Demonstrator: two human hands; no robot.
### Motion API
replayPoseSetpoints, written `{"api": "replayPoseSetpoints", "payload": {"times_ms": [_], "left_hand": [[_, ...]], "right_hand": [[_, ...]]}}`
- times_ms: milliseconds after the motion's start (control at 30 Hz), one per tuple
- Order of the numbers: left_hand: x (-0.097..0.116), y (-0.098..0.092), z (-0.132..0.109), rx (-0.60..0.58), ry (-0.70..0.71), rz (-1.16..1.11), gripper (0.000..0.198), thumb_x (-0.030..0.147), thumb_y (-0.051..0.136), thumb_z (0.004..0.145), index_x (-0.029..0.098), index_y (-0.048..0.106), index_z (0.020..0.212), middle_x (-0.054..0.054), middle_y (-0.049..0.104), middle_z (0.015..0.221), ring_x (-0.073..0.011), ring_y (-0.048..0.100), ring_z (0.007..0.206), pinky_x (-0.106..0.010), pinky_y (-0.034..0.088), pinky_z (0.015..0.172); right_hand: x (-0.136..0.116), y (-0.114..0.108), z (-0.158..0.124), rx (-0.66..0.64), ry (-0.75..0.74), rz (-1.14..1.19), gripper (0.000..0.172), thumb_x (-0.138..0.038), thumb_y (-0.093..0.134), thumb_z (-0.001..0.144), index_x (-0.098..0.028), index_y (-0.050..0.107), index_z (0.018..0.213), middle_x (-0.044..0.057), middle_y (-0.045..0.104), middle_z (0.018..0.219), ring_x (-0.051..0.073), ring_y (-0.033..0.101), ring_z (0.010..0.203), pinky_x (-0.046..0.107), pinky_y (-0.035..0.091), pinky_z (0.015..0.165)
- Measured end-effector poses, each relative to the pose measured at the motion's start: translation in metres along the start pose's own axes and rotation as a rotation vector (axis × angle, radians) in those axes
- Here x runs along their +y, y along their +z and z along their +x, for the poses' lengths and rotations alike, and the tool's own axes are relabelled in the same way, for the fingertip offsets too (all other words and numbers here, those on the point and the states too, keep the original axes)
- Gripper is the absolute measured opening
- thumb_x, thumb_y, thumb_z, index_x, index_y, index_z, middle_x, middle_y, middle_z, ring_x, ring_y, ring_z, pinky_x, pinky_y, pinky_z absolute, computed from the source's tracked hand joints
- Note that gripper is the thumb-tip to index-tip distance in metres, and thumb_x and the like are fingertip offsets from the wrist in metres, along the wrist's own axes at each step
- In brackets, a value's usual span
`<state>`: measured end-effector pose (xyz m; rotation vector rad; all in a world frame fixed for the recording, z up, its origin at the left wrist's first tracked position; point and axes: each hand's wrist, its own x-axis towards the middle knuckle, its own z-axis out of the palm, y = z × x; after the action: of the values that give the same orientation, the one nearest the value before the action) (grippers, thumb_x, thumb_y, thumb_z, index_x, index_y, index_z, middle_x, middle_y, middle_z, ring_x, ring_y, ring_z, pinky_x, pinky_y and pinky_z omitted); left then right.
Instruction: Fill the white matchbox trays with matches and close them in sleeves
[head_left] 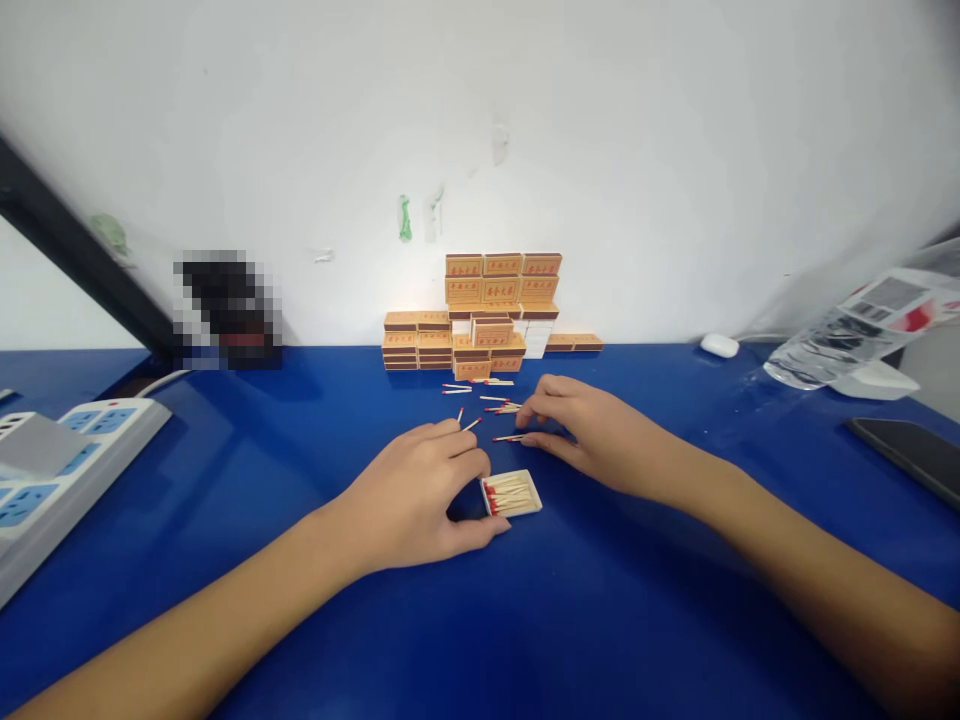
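A small white matchbox tray (534, 492) with several red-tipped matches (510, 492) lies on the blue table. My left hand (431, 492) holds the tray's left end between thumb and fingers. Loose matches (495, 399) are scattered beyond the tray. To the right of them, my right hand (574, 425) has its thumb and index finger at the ends of some loose matches (506, 438); its fingers are apart, and nothing is clearly gripped. Behind the loose matches, several orange matchboxes (500, 290) are stacked against the wall.
A white power strip (82, 470) stands at the left of the blue table (480, 640). On the right are a white earphone case (719, 346), a clear plastic bottle (817, 335) and a black phone (911, 455). A blurred dark object (229, 305) is at the back left.
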<state>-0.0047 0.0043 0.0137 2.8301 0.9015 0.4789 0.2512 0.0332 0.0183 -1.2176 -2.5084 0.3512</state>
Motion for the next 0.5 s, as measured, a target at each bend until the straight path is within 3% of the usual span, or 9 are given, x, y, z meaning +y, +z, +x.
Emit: {"api": "replayPoseSetpoints", "payload": {"times_ms": [233,400,500], "left_hand": [[0.001,-0.001,0.0,-0.008,-0.01,0.018,0.034,0.05,0.071,0.092,0.017,0.067,0.091,-0.004,0.067,0.086,-0.0231,0.06,0.083,-0.037,0.049,0.075],[-0.002,0.001,0.0,0.021,-0.052,0.035,0.033,0.05,0.071,0.092,0.017,0.066,0.091,-0.004,0.068,0.086,-0.0235,0.06,0.083,-0.038,0.049,0.075],[-0.001,0.001,0.0,0.037,-0.054,0.011,0.032,0.048,0.072,0.091,0.018,0.064,0.088,-0.003,0.067,0.084,-0.0222,0.06,0.082,-0.036,0.048,0.073]], "right_hand": [[0.003,-0.002,0.002,-0.12,0.043,-0.083,0.019,-0.023,0.052,0.106,-0.017,0.065,0.094,0.009,0.061,0.103,0.021,0.06,0.089,0.035,0.049,0.082],[-0.021,-0.016,-0.01,-0.126,0.028,-0.018,0.018,-0.03,0.051,0.108,-0.019,0.062,0.098,0.006,0.062,0.103,0.019,0.06,0.084,0.033,0.046,0.074],[-0.039,-0.013,-0.016,-0.158,-0.019,-0.041,0.013,-0.024,0.054,0.106,-0.019,0.062,0.097,0.006,0.063,0.103,0.019,0.061,0.083,0.032,0.045,0.072]]}}
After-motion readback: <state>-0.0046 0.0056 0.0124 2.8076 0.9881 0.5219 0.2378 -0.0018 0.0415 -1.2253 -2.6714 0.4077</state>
